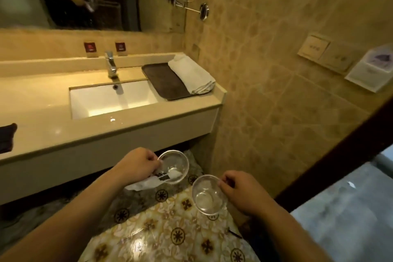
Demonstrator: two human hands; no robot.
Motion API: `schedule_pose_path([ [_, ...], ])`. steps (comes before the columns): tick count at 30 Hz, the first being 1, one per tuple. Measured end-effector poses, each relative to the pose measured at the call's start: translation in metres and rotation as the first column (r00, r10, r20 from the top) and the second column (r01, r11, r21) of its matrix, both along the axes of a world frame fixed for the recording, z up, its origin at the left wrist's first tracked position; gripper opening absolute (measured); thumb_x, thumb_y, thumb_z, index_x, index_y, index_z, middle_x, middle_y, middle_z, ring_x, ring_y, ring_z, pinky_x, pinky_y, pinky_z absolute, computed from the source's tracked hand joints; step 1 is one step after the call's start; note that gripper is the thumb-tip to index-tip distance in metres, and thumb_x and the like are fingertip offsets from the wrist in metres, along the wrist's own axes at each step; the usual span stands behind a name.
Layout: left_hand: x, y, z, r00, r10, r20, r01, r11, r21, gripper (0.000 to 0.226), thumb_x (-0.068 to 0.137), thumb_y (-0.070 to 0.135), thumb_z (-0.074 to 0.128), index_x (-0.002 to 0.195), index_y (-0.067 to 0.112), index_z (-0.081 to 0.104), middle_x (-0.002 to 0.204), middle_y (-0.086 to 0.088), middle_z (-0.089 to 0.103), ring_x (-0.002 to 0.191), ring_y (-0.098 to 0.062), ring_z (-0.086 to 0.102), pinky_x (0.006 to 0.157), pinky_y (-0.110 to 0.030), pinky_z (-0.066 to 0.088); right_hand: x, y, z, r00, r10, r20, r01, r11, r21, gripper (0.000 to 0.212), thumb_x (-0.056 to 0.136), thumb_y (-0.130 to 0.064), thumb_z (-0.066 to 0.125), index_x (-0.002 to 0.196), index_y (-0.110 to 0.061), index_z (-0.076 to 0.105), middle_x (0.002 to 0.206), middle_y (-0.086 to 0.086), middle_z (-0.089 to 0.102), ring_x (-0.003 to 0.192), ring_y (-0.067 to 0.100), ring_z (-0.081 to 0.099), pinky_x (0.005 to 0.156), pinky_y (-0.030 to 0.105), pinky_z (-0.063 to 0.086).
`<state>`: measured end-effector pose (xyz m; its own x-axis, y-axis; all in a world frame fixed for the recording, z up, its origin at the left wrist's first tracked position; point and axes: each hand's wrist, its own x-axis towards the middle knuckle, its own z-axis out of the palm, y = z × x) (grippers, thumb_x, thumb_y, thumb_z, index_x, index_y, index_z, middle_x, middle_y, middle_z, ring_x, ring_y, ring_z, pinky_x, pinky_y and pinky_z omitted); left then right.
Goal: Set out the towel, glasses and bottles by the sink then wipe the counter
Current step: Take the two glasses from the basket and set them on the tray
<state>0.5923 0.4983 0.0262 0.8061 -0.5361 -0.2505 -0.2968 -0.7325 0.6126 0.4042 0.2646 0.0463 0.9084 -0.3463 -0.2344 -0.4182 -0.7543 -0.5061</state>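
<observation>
While the person is standing in front of the counter (pixel 63 134), each hand is carrying one clear glass, so both can go up in one trip. The left hand (pixel 136 166) is curling its fingers (pixel 152 160) over the near rim of the left glass (pixel 174 166), and it is also pinching a white paper wrapper (pixel 148 182) that is hanging down under those fingers. The right hand (pixel 240 192) is pinching the rim of the right glass (pixel 208 194) between thumb and fingers, so the glass is sitting just to the left of its fingertips with its mouth facing up. I think the rims are being held because that is the easy place to grab a smooth glass, and it is keeping the glasses level. Both glasses are floating above the patterned floor (pixel 170 229), well below the counter top and not touching each other. Far past the fingertips, up and ahead, a dark tray (pixel 163 81) is lying right of the sink (pixel 112 100), and a folded white towel (pixel 191 74) is resting on its right side, so the towel job is looking done. The bare part of the tray is probably where the glasses are going. The tap (pixel 111 66) is standing behind the sink. I am seeing no bottles, and a dark cloth (pixel 7 137) is lying at the left edge of the counter, maybe for wiping later.
</observation>
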Motion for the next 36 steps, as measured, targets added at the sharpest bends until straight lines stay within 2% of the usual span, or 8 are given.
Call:
schedule_pose_path([
  [7, 0.090, 0.022, 0.007, 0.986, 0.166, 0.005, -0.166, 0.985, -0.038, 0.036, 0.090, 0.044, 0.063, 0.059, 0.028, 0.071, 0.058, 0.010, 0.069, 0.060, -0.003, 0.063, 0.055, -0.024, 0.042, 0.121, 0.011, 0.004, 0.996, 0.009, 0.087, -0.016, 0.997, 0.079, 0.021, 0.095, -0.034, 0.062, 0.077, -0.025, 0.066, 0.071, -0.004, 0.067, 0.064, 0.008, 0.064, 0.061, 0.029, 0.054],
  [13, 0.156, 0.011, 0.003, 0.965, 0.263, 0.000, -0.263, 0.965, -0.010, 0.034, 0.091, 0.037, 0.063, 0.065, 0.019, 0.075, 0.065, -0.002, 0.072, 0.065, -0.018, 0.065, 0.058, -0.027, 0.043, 0.222, -0.006, -0.005, 0.991, 0.063, 0.114, -0.078, 0.988, 0.133, 0.023, 0.096, -0.035, 0.060, 0.076, -0.023, 0.064, 0.072, -0.001, 0.067, 0.067, 0.016, 0.066, 0.064, 0.037, 0.056],
  [17, 0.210, -0.011, 0.002, 0.930, 0.366, 0.014, -0.366, 0.931, 0.005, 0.032, 0.092, 0.039, 0.063, 0.067, 0.022, 0.074, 0.064, 0.006, 0.072, 0.063, -0.011, 0.065, 0.055, -0.024, 0.042, 0.304, -0.035, -0.014, 0.985, 0.107, 0.132, -0.126, 0.981, 0.148, 0.024, 0.094, -0.034, 0.061, 0.072, -0.024, 0.062, 0.068, -0.005, 0.063, 0.063, 0.010, 0.059, 0.059, 0.028, 0.049],
  [19, 0.238, -0.027, 0.005, 0.913, 0.408, -0.002, -0.408, 0.913, -0.010, 0.030, 0.093, 0.039, 0.063, 0.071, 0.023, 0.074, 0.065, 0.009, 0.072, 0.062, -0.008, 0.066, 0.055, -0.023, 0.042, 0.346, -0.054, -0.015, 0.981, 0.119, 0.153, -0.146, 0.973, 0.179, 0.022, 0.093, -0.033, 0.061, 0.076, -0.022, 0.065, 0.070, -0.006, 0.063, 0.066, 0.010, 0.059, 0.061, 0.030, 0.048],
  [23, 0.295, -0.066, 0.021, 0.861, 0.504, -0.068, -0.508, 0.860, -0.056, 0.022, 0.094, 0.034, 0.062, 0.078, 0.023, 0.072, 0.072, 0.009, 0.071, 0.069, -0.011, 0.066, 0.055, -0.022, 0.043, 0.420, -0.096, -0.011, 0.984, 0.112, 0.138, -0.142, 0.962, 0.232, 0.018, 0.094, -0.036, 0.060, 0.081, -0.023, 0.066, 0.075, -0.006, 0.066, 0.072, 0.016, 0.067, 0.065, 0.029, 0.052],
  [28, 0.372, -0.113, 0.038, 0.760, 0.614, -0.213, -0.646, 0.749, -0.146, 0.018, 0.093, 0.028, 0.064, 0.091, 0.012, 0.073, 0.078, 0.003, 0.072, 0.074, -0.017, 0.067, 0.056, -0.025, 0.045, 0.501, -0.149, -0.006, 0.993, 0.066, 0.098, -0.094, 0.944, 0.316, 0.019, 0.096, -0.034, 0.058, 0.084, -0.022, 0.067, 0.074, -0.002, 0.070, 0.061, 0.011, 0.071, 0.057, 0.030, 0.054],
  [32, 0.432, -0.145, 0.037, 0.692, 0.640, -0.335, -0.711, 0.683, -0.164, 0.023, 0.093, 0.024, 0.062, 0.102, 0.004, 0.068, 0.085, -0.005, 0.074, 0.072, -0.018, 0.066, 0.054, -0.025, 0.045, 0.556, -0.175, -0.014, 0.998, 0.002, 0.062, -0.027, 0.911, 0.411, 0.018, 0.097, -0.028, 0.059, 0.087, -0.018, 0.069, 0.071, 0.004, 0.072, 0.050, 0.010, 0.067, 0.054, 0.029, 0.055],
  [36, 0.501, -0.168, 0.020, 0.683, 0.605, -0.410, -0.709, 0.684, -0.171, 0.023, 0.096, 0.022, 0.058, 0.109, 0.004, 0.063, 0.094, -0.008, 0.073, 0.084, -0.021, 0.067, 0.066, -0.028, 0.052, 0.608, -0.185, -0.030, 0.998, -0.060, 0.008, 0.049, 0.879, 0.475, 0.019, 0.096, -0.027, 0.060, 0.084, -0.015, 0.069, 0.066, 0.004, 0.071, 0.047, 0.011, 0.067, 0.055, 0.030, 0.055],
])
